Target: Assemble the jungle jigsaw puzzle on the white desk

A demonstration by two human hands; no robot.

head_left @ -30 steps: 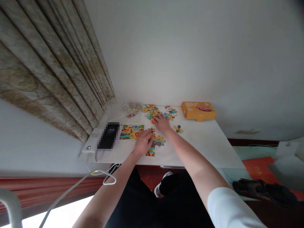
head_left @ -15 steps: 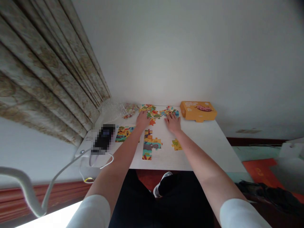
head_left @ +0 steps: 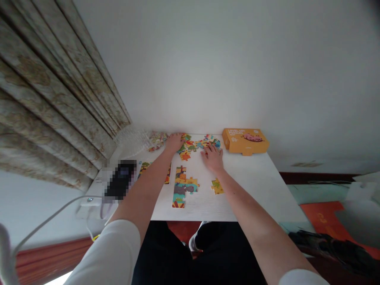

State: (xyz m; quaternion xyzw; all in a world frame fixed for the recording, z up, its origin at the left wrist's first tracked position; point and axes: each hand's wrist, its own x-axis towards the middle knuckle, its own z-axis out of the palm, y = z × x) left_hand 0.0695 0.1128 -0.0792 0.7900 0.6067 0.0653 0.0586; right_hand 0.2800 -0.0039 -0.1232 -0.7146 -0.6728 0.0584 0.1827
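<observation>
My left hand (head_left: 173, 141) reaches to the far edge of the white table (head_left: 252, 186) and rests on the left side of a heap of loose colourful puzzle pieces (head_left: 196, 144). My right hand (head_left: 213, 157) lies flat, fingers spread, at the heap's near right side. A joined strip of puzzle pieces (head_left: 182, 187) lies nearer to me between my forearms. A single yellow piece (head_left: 217, 186) sits just right of my right forearm. A printed puzzle picture (head_left: 143, 168) is partly hidden under my left forearm.
An orange puzzle box (head_left: 244, 140) stands at the table's far right corner. A phone (head_left: 119, 183) on a white device with a cable lies at the left edge. Clear plastic bags (head_left: 137, 139) lie at the far left. Curtains hang left; dark items lie on the floor right.
My left hand left the joined strip and went forward to the far heap. My right hand drew back slightly to the heap's near right side. The camera view shifted.
</observation>
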